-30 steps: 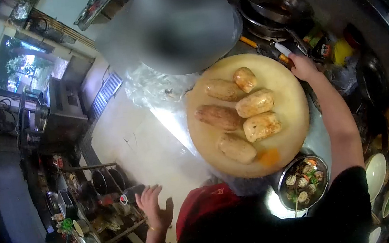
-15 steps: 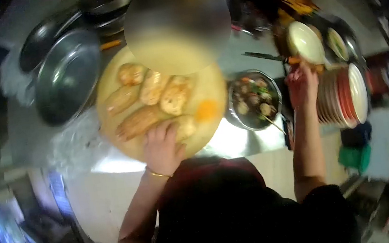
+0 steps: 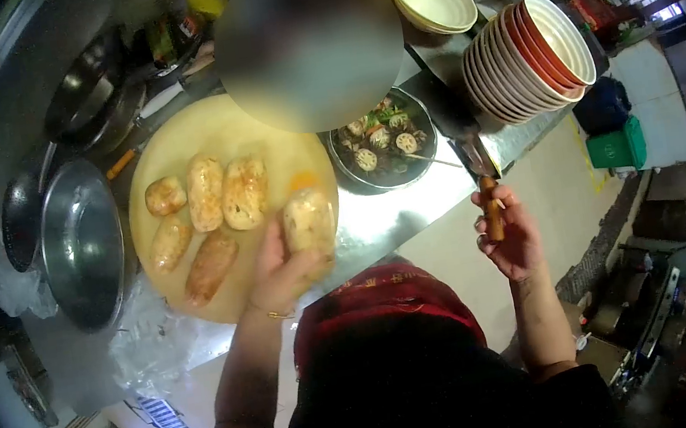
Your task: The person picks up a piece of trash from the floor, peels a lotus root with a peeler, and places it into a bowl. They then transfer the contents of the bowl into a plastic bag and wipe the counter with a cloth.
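Note:
My left hand point(image 3: 279, 267) is closed around the side of a pale, brown-blotched lotus root point(image 3: 307, 217), held over the right part of a round yellow chopping board point(image 3: 241, 128). Several more root pieces lie on that board, among them a long one point(image 3: 246, 194) and a browner one point(image 3: 211, 266). My right hand point(image 3: 512, 235) grips a knife by its wooden handle point(image 3: 492, 210), off the counter's front edge. Its blade point(image 3: 478, 157) points away from me, partly lost against the dark background.
A metal bowl point(image 3: 343, 162) of scored mushrooms, with a thin stick in it, stands right of the board. Stacked bowls point(image 3: 514, 62) and a white bowl point(image 3: 435, 1) are farther right. Left are a metal basin point(image 3: 83, 244) and clear plastic bags point(image 3: 151, 339). A blurred disc hides the back.
My left hand has lifted the lotus root off the board. My right hand has come back from beside the bowls with the knife. The view has turned and shifted.

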Demonstrator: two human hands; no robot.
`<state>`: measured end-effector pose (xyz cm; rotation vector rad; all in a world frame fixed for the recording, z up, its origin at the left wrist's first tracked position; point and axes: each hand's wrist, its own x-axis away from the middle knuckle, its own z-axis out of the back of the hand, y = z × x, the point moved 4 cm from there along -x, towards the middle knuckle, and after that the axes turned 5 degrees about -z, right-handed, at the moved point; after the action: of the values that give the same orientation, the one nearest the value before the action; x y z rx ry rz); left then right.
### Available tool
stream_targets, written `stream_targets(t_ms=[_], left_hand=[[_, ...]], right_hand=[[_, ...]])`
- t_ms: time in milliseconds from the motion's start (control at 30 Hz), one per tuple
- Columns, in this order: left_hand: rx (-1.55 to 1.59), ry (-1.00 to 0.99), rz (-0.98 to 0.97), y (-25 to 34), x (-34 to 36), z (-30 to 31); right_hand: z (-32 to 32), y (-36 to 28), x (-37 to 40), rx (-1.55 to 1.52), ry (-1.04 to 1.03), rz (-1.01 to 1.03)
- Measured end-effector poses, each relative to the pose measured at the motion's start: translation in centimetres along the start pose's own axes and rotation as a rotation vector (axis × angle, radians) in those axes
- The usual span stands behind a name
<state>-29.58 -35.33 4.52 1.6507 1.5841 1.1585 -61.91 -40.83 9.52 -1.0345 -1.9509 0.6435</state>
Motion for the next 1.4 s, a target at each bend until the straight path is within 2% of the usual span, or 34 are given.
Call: stream_targets(t_ms=[67, 100, 200, 233, 300, 333, 367, 433, 467, 533, 600, 667, 767, 833, 867, 900, 933, 1000, 1033, 1200, 1333, 1400], left_hand=[[0.186, -0.122, 0.030, -0.8, -0.7, -2.3], [0.202, -0.139, 0.019, -0.6, -1.0, -3.9], [0.405, -0.085, 0.077, -2.0, -1.9, -7.4], [0.402, -0.053, 0.090, -3.1, -2.2, -8.1], [0.261, -0.014, 0.036, -3.8, -3.2, -10.0], [0.195, 0.005, 0.013, -4.1, -3.8, -11.2], [0.043, 0.102, -0.064, -4.2, -4.2, -12.2], [-0.228, 0.153, -0.139, -4.7, -5.1, -13.7], [-0.359, 0.179, -0.174, -5.0, -5.5, -14.3], [-0.360, 0.230, -0.192, -5.7, -5.9, -15.2], [-0.403, 0.244, -0.211, -6.1, -6.0, -15.7], [-0.451, 0.284, -0.234, -6.0, -6.0, -16.2], [-0.354, 0.333, -0.224, -5.8, -6.0, -16.5], [-0.371, 0.324, -0.219, -6.0, -5.8, -16.2], [-0.375, 0.314, -0.219, -6.0, -5.9, -16.1], [-0.368, 0.298, -0.216, -6.0, -6.1, -16.0], [-0.362, 0.282, -0.213, -5.9, -6.3, -15.9], [-0.314, 0.263, -0.199, -5.2, -6.5, -16.1], [-0.273, 0.259, -0.186, -4.5, -6.3, -16.6], [-0.077, 0.230, -0.056, -4.8, -5.6, -15.5], [0.088, 0.145, -0.100, -3.1, -4.5, -15.4], [0.065, 0.143, -0.083, -2.2, -4.8, -14.1]], right_hand=[[1.3, -0.5, -0.6, 0.441, 0.129, -0.046], [-0.2, -1.4, -0.6, 0.611, 0.140, 0.009], [1.2, -1.7, -2.0, 0.907, 0.027, 0.297], [1.9, -2.2, -2.6, 0.956, 0.033, 0.262], [2.6, -3.6, -4.6, 1.126, -0.109, 0.322], [3.0, -4.1, -5.5, 1.162, -0.149, 0.361], [3.3, -4.8, -6.3, 1.161, -0.167, 0.317], [2.4, -6.5, -7.3, 1.170, -0.213, 0.181], [2.0, -7.0, -8.0, 1.236, -0.275, 0.185], [1.7, -7.0, -9.1, 1.206, -0.408, 0.293], [0.8, -7.2, -9.6, 1.210, -0.527, 0.280], [0.9, -6.5, -10.2, 1.215, -0.504, 0.366], [0.7, -7.6, -10.8, 1.200, -0.363, 0.349], [0.5, -8.2, -10.9, 1.306, -0.368, 0.423], [0.4, -8.5, -10.9, 1.364, -0.364, 0.463], [0.1, -8.2, -10.7, 1.369, -0.343, 0.637], [-0.1, -7.9, -10.5, 1.373, -0.390, 0.730], [-1.1, -7.4, -9.9, 1.388, -0.423, 0.744], [-1.7, -7.3, -9.6, 1.506, -0.413, 0.653], [-1.5, -5.0, -11.0, 1.522, -0.403, 0.443], [3.2, -3.1, -13.3, 1.663, -0.280, 0.165], [4.4, -2.8, -13.0, 1.532, -0.322, 0.186]])
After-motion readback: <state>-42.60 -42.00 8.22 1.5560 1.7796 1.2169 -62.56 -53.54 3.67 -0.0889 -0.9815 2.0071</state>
